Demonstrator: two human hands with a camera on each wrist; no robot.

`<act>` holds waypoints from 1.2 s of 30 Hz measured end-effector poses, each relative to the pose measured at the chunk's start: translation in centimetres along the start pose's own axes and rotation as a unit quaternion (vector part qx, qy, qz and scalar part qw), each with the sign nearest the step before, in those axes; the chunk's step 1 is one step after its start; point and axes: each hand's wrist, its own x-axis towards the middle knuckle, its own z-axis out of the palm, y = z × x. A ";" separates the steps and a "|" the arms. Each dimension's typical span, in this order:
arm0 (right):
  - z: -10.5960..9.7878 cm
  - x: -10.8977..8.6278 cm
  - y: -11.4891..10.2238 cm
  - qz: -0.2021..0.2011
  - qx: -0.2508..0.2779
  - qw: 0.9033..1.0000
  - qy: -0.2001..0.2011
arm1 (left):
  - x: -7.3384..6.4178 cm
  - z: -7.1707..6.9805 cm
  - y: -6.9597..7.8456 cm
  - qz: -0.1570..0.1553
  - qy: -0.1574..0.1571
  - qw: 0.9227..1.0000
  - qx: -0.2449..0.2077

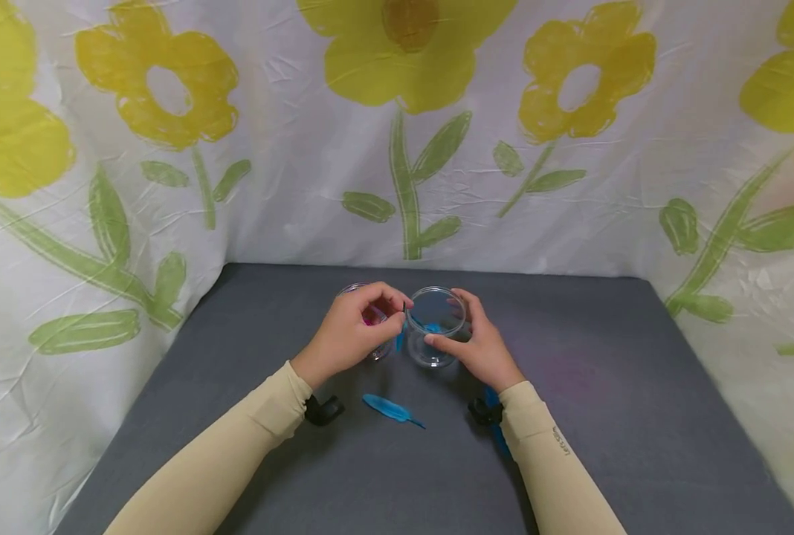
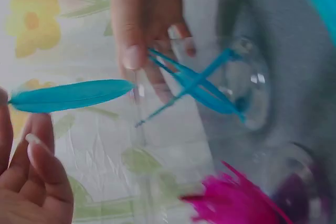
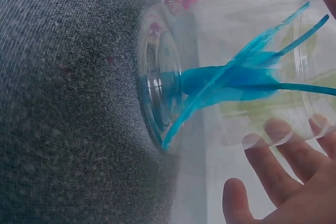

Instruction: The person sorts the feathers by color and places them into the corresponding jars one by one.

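My left hand (image 1: 350,327) pinches a blue feather (image 2: 73,96) by its quill end, and the feather hangs tip down beside the rim of a clear jar (image 1: 432,358). The right hand (image 1: 484,345) holds that jar near its rim, thumb at the front and fingers round the far side. Inside it, several blue feathers (image 3: 231,83) stand crossed, their quills pointing up to the mouth. Just left of this jar is a second clear jar (image 1: 378,355) with pink feathers (image 2: 231,198), partly hidden behind the left hand.
Another blue feather (image 1: 390,408) lies on the grey table (image 1: 604,461) between the forearms. More blue (image 1: 502,440) shows beside the right wrist, mostly covered by the sleeve. A white cloth with yellow flowers (image 1: 270,223) hangs behind and along both sides.
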 end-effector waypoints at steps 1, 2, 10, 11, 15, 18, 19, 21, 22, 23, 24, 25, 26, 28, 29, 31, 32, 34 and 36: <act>0.0 0.0 0.0 0.001 0.000 1.000 -0.001 | 0.4 0.0 0.2 -0.002 0.008 1.000 -0.008; 0.0 0.0 0.0 0.003 0.000 1.000 -0.002 | 0.8 0.1 0.3 -0.004 0.016 1.000 -0.018; 0.1 -0.2 -0.3 0.010 0.003 1.000 -0.007 | 3.0 1.2 0.7 -0.020 0.059 0.997 -0.037; 0.1 -0.3 -0.3 0.010 0.003 1.000 -0.008 | 3.1 1.3 0.6 -0.021 0.061 0.997 -0.037; 0.1 -0.2 -0.3 0.007 0.004 1.000 -0.007 | 3.6 1.8 0.3 -0.020 0.063 0.997 -0.038; 0.1 -0.2 -0.3 0.005 0.004 1.000 -0.007 | 3.7 2.0 0.1 -0.024 0.061 0.997 -0.028; 0.1 -0.2 -0.3 0.004 0.005 1.000 -0.007 | 3.7 2.2 0.0 -0.025 0.060 0.998 -0.023; 0.1 -0.1 -0.3 0.004 0.006 1.000 -0.007 | 3.7 2.4 -0.3 -0.027 0.055 0.998 -0.014; 0.1 -0.1 -0.3 0.005 0.007 1.000 -0.007 | 3.7 2.5 -0.4 -0.028 0.052 0.998 -0.010; 0.0 -0.1 -0.3 0.005 0.008 1.000 -0.008 | 3.6 2.6 -0.5 -0.029 0.050 0.998 -0.006; 0.0 -0.1 -0.3 0.005 0.008 1.000 -0.009 | 3.6 2.7 -0.7 -0.029 0.048 0.998 -0.002; 0.0 0.0 -0.3 0.005 0.008 1.000 -0.008 | 3.5 2.8 -0.8 -0.030 0.046 0.998 0.001; 0.0 0.0 -0.2 0.005 0.008 1.000 -0.008 | 3.5 2.9 -0.9 -0.031 0.045 0.999 0.004; 0.0 0.0 -0.2 0.005 0.007 1.000 -0.008 | 3.4 3.0 -1.0 -0.031 0.042 0.999 0.009; 0.0 0.0 -0.2 0.004 0.007 1.000 -0.007 | 3.3 3.0 -1.1 -0.031 0.040 0.999 0.011; 0.0 0.1 -0.2 0.004 0.005 1.000 -0.006 | 3.3 3.1 -1.2 -0.030 0.036 0.999 0.014; -0.1 0.1 -0.1 0.003 0.005 1.000 -0.006 | 3.3 3.1 -1.3 -0.030 0.034 0.999 0.016; -0.1 0.1 -0.1 0.002 0.005 1.000 -0.005 | 3.2 3.0 -1.3 -0.031 0.031 0.999 0.017; -0.1 0.1 -0.1 0.001 0.005 1.000 -0.005 | 3.2 3.0 -1.4 -0.034 0.030 0.999 0.018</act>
